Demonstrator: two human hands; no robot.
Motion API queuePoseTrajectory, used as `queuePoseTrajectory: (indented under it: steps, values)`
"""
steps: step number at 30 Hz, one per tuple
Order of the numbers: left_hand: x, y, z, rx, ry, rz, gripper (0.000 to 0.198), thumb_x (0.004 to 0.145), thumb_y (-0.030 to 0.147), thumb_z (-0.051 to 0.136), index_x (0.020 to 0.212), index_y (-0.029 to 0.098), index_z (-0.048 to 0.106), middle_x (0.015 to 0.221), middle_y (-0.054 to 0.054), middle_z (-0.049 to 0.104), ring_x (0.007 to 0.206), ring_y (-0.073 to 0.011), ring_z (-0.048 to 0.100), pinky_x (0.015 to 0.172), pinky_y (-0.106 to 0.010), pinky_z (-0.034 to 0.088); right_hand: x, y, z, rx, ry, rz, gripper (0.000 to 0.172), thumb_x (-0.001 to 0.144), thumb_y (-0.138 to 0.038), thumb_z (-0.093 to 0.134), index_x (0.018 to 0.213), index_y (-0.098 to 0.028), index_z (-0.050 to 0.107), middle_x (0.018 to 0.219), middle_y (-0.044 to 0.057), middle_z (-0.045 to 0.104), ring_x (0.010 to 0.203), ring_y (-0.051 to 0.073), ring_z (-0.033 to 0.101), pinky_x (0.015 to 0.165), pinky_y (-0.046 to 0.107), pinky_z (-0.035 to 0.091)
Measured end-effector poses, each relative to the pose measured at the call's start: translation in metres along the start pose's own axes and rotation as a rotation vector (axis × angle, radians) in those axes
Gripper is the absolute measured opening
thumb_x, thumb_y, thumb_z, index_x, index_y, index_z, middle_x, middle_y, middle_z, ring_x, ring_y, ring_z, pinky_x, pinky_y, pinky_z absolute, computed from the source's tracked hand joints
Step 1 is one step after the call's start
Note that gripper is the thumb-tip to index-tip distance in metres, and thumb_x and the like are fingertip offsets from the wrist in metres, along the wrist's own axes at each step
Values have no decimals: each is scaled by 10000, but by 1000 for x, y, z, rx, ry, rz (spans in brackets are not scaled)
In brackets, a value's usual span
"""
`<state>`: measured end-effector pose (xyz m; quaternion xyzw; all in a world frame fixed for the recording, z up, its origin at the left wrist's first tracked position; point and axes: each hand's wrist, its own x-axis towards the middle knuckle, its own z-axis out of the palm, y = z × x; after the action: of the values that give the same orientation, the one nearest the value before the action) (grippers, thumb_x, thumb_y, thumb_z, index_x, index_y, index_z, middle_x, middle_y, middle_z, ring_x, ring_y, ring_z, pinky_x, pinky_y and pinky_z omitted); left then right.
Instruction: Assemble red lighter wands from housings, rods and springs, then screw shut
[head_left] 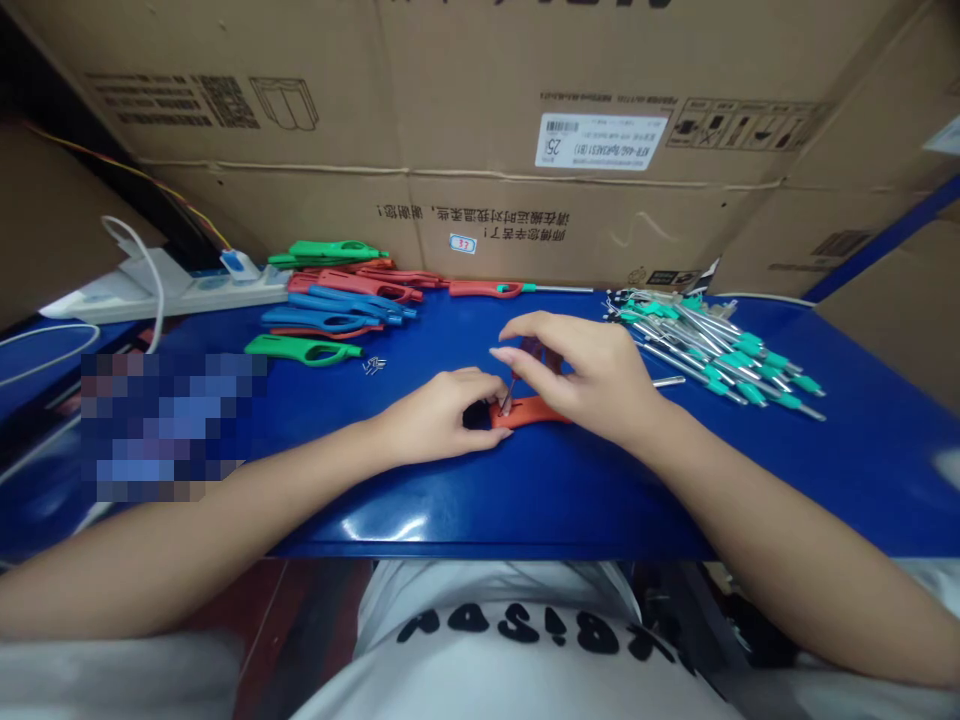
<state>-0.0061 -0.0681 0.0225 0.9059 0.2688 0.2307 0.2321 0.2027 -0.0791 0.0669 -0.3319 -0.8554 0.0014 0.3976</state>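
An orange lighter handle (538, 410) lies flat on the blue table in front of me. My left hand (442, 415) pinches its left end between thumb and fingers. Above it, my right hand (596, 375) is closed around a small screwdriver (512, 388), whose thin shaft points down at the orange handle near my left fingertips. Fingers largely hide the screwdriver's grip, and whether its tip sits on a screw is too small to tell. The right part of the orange handle is covered by my right hand.
Several green, red and blue lighter handles (315, 318) are piled at the back left, near small metal screws (374, 366). A red lighter (484, 288) with a metal tube lies behind my hands. Metal tubes with green parts (739, 355) form a heap at right. A cardboard box (300, 200) walls the back; a power strip (247, 290) stands left.
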Motion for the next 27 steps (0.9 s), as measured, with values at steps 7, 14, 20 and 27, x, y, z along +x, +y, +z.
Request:
queuePoseTrajectory:
  steps: [7,14,20,27]
  values:
    - [0,2,-1,12,1,-2,127,856,222,716,917,182,613,916,-3,686,880,-163,649,822,-265,488,1,2,-1,224,-84,79,264,1012,-271,519,1207,-188,676,1008,31,770,607,98,659,673,239,523]
    - [0,1,1,14,12,-7,131,855,222,710,927,183,608,921,-5,685,877,-162,646,827,-265,492,0,1,-1,28,17,-38,238,1003,-265,538,1127,-162,714,1087,81,770,951,182,728,790,267,536]
    - [0,3,0,6,7,-29,114,846,215,712,902,192,615,909,-3,683,867,-168,646,825,-279,497,2,0,-1,218,-17,-6,215,990,-197,538,1120,-177,708,1016,51,772,811,140,718,770,258,551]
    - [0,0,3,12,39,-55,159,833,250,739,898,180,611,869,5,675,805,-159,643,745,-267,482,2,-4,0,41,-11,-61,179,994,-261,567,1040,-172,714,993,64,760,890,169,712,771,263,531]
